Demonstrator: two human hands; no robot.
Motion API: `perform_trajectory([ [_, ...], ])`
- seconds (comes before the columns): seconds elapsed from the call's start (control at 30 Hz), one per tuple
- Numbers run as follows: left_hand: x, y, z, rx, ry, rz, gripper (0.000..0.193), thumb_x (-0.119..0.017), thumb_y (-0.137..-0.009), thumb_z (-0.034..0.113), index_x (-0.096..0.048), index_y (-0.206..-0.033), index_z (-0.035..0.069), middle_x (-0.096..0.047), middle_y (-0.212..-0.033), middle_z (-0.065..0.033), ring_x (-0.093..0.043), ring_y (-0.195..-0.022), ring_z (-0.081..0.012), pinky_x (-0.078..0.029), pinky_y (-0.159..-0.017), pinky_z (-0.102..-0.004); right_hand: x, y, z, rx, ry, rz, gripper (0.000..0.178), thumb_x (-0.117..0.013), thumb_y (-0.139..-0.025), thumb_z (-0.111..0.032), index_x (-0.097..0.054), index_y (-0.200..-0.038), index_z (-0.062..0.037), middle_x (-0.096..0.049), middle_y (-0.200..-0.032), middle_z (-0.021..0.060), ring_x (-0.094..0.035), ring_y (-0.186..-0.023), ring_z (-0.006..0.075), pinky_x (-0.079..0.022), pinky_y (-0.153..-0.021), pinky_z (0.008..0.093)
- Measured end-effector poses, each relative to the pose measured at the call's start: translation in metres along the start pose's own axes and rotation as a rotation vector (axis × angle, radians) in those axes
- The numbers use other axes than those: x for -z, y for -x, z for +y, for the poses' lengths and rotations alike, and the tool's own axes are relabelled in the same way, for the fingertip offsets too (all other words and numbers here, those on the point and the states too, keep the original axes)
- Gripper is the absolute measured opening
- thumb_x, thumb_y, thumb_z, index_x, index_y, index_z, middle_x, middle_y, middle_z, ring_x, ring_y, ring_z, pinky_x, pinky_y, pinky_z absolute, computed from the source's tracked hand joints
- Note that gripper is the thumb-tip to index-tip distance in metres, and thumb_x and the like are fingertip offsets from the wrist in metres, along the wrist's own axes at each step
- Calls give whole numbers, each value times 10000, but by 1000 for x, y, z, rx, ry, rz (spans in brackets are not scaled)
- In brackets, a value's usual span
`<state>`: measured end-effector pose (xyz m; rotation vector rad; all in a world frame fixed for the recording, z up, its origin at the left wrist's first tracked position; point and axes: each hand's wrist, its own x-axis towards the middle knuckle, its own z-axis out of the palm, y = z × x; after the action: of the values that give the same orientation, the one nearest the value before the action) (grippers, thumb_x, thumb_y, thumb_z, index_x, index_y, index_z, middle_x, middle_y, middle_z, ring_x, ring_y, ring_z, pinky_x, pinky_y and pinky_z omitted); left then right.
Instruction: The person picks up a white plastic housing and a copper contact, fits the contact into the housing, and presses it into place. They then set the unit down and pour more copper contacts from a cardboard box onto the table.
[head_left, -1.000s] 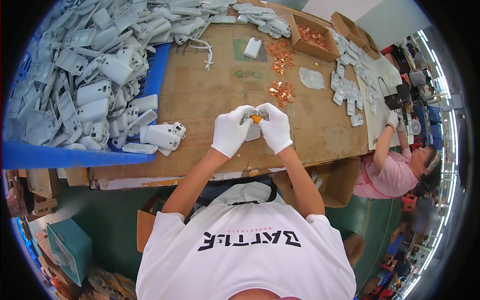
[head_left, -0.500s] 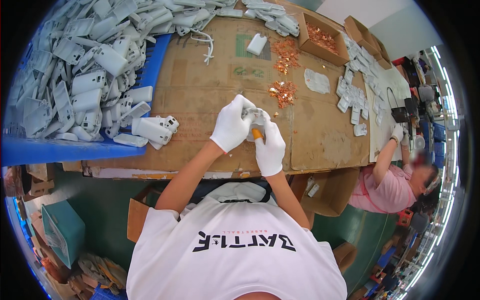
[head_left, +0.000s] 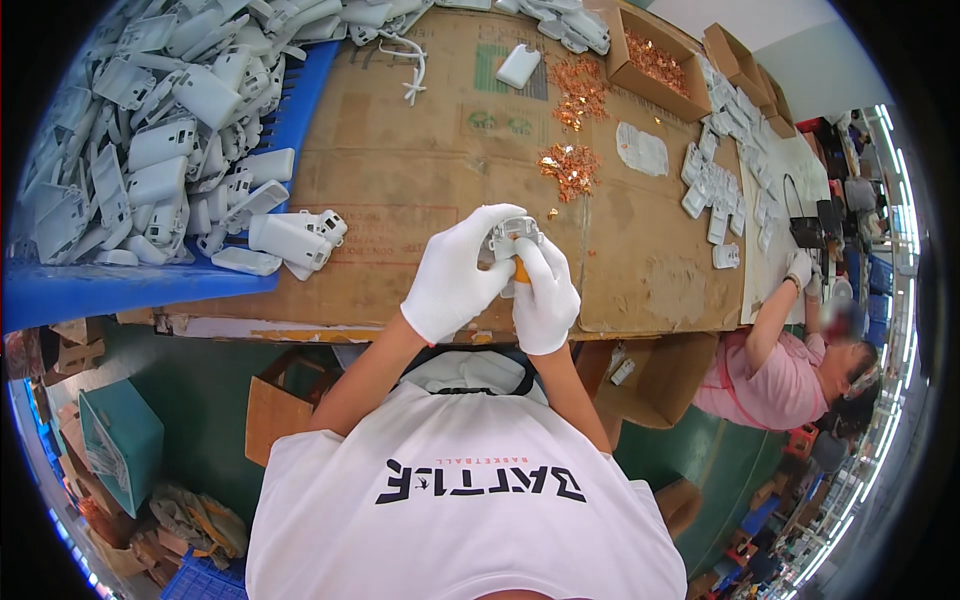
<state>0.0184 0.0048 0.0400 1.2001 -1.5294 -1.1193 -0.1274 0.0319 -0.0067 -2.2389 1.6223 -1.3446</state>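
Both my hands wear white gloves and meet over the near middle of the cardboard-covered table (head_left: 390, 180). Between them is a pale plastic housing (head_left: 512, 229), partly hidden by fingers. My left hand (head_left: 458, 272) grips its left side, thumb below and fingers curled over the top. My right hand (head_left: 547, 300) holds its right side, fingertips pressed on its face. Something orange (head_left: 521, 270) shows at a right fingertip; I cannot tell whether it is a finger cover or a tool. Beyond the hands lies a small pile of copper-coloured metal pieces (head_left: 570, 172).
At left, a blue crate (head_left: 130, 298) is heaped with white plastic housings (head_left: 160, 150). A cardboard box (head_left: 655, 70) of copper pieces stands at the far right, beside rows of housings (head_left: 715, 195). An open carton (head_left: 650, 385) sits below the table edge. A person in pink (head_left: 770, 370) works at right.
The view has shifted slightly. My right fingers have moved onto the face of the housing, which now shows more plainly between my hands. My left hand keeps its grip.
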Motion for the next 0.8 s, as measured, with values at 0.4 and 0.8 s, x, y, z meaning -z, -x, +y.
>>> perform_trajectory([
  [0.4, -11, 21, 11, -133, -126, 190, 517, -597, -824, -46, -564, -1323, 88, -687, -1083, -176, -699, -888, -314, -571, -746, -358, 22, -9, -14, 31, -43, -71, 430, -662, -771, 38, -666, -1181, -94, -666, -1168, 138, -709, -818, 229, -572, -633, 286],
  [0.8, -11, 22, 16, 27, -137, 139, 529, -589, -822, -22, -543, -1343, 63, -678, -1102, -214, -693, -935, -352, -565, -792, -387, 24, -5, -14, 73, 37, -179, 502, -695, -731, 16, -666, -1221, -87, -659, -1144, 152, -708, -792, 226, -569, -614, 282],
])
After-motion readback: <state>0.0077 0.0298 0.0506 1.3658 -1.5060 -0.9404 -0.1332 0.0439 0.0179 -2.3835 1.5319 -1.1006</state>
